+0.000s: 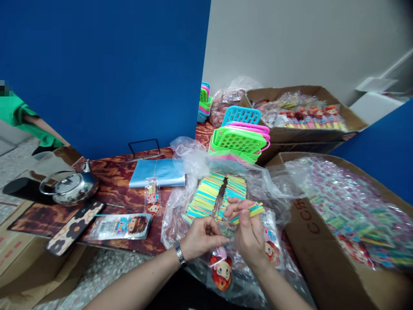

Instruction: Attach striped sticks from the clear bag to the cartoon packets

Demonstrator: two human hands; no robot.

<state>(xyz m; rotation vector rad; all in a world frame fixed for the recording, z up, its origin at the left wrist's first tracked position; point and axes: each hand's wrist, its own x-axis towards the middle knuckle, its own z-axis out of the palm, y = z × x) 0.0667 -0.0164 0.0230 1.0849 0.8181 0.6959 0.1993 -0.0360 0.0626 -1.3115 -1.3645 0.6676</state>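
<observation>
My left hand, with a metal watch at the wrist, is closed with thumb and fingers pinching the edge of a small printed plastic bag. The bag shows a red-haired cartoon doll and hangs below the hand. In my right hand is a small bunch of coloured sticks, yellow, pink and green, gripped between thumb and fingers. Just beyond both hands, many thin coloured sticks lie in two rows inside an opened clear plastic sack. Another printed bag lies beside my right wrist.
A carton of filled bags stands at right, another carton behind. Stacked plastic baskets stand past the sack. On the left are a kettle, a phone, printed bags and blue sheets. A person's green sleeve shows far left.
</observation>
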